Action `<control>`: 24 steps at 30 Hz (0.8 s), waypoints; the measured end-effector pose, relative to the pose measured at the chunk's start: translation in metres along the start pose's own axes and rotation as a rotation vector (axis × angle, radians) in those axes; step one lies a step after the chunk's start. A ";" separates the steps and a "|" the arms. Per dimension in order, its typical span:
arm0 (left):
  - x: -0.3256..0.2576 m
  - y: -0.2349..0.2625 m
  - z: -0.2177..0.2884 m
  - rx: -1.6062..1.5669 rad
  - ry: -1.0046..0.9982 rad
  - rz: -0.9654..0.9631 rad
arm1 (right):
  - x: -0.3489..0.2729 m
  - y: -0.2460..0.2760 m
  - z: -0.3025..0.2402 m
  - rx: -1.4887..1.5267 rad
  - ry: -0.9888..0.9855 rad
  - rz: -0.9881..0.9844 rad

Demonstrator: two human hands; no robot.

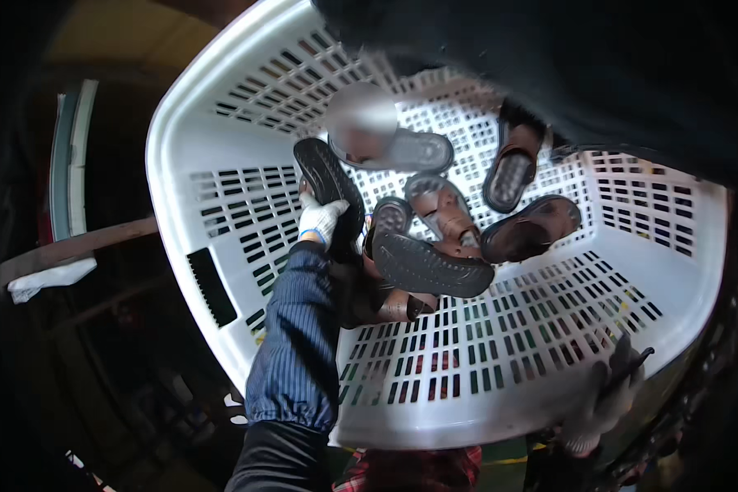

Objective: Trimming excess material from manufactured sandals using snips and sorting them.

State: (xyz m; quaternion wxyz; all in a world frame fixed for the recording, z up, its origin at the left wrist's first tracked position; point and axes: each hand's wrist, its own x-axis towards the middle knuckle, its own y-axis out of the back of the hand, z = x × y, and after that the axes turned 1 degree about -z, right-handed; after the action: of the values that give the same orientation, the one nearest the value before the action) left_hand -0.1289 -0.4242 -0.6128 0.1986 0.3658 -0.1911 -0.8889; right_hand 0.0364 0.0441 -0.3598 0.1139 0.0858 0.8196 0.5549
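Your left hand [320, 217], in a white glove with a blue striped sleeve, reaches up into the white slotted basket [221, 139], forearm stretched from the lower edge. Its fingers are closed round a black-soled sandal [328, 176], held sole-up near the basket's left wall. Your right hand [603, 406], also gloved, clasps the basket's lower right rim, fingers curled over it. More brown sandals [443, 238] lie heaped inside.

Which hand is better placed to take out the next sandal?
Left, probably. The left hand is inside the white basket, already gripping a black-soled sandal beside the pile. The right hand is at the basket's near outer rim.
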 end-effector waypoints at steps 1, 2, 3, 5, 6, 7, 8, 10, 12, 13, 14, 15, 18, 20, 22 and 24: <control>0.016 0.002 -0.007 0.195 -0.091 0.152 | -0.010 -0.023 0.010 0.551 -0.096 0.252; 0.016 -0.007 -0.009 0.153 -0.046 0.109 | -0.006 -0.017 0.004 0.370 -0.131 0.160; 0.011 -0.004 -0.007 0.107 -0.008 0.077 | -0.001 -0.009 -0.002 0.198 -0.155 0.073; -0.023 -0.007 0.019 -0.471 0.083 -0.199 | -0.008 -0.019 0.021 0.393 -0.130 0.135; -0.032 0.031 0.018 -0.653 0.161 -0.245 | 0.004 -0.011 0.009 0.102 -0.057 -0.044; -0.047 0.056 0.010 -0.846 0.246 -0.310 | 0.008 -0.008 -0.002 0.104 -0.122 -0.082; -0.082 0.046 0.015 -0.874 0.252 -0.411 | 0.009 0.000 -0.002 0.146 -0.169 -0.100; -0.142 0.055 0.058 -0.875 0.245 -0.700 | 0.013 0.020 -0.012 0.435 -0.411 -0.156; -0.190 0.090 0.094 -0.713 0.313 -0.897 | 0.025 0.034 -0.044 0.902 -0.715 -0.230; -0.201 0.113 0.101 -0.531 0.307 -0.958 | 0.023 0.043 -0.064 1.229 -0.795 -0.263; -0.223 0.114 0.130 -0.459 0.341 -1.138 | 0.018 0.045 -0.068 1.604 -0.742 -0.300; -0.242 0.106 0.161 -0.381 0.371 -1.334 | 0.006 0.046 -0.058 1.167 -0.244 -0.449; -0.278 0.083 0.200 -0.106 0.341 -1.731 | -0.008 0.076 -0.068 1.957 -0.691 -0.528; -0.296 0.069 0.207 0.000 0.374 -1.784 | -0.026 0.110 -0.063 1.709 -0.634 -0.583; -0.302 0.051 0.207 0.122 0.299 -1.869 | -0.054 0.116 -0.037 1.649 -0.596 -0.552; -0.306 0.044 0.195 0.340 0.227 -1.824 | -0.081 0.130 -0.025 1.768 -0.633 -0.496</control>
State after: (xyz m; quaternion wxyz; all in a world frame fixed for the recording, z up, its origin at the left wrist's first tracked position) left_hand -0.0608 -0.2722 -0.2872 -0.6146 0.4831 0.0629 -0.6204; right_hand 0.1092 0.0485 -0.2230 0.3372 0.1103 0.8669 -0.3501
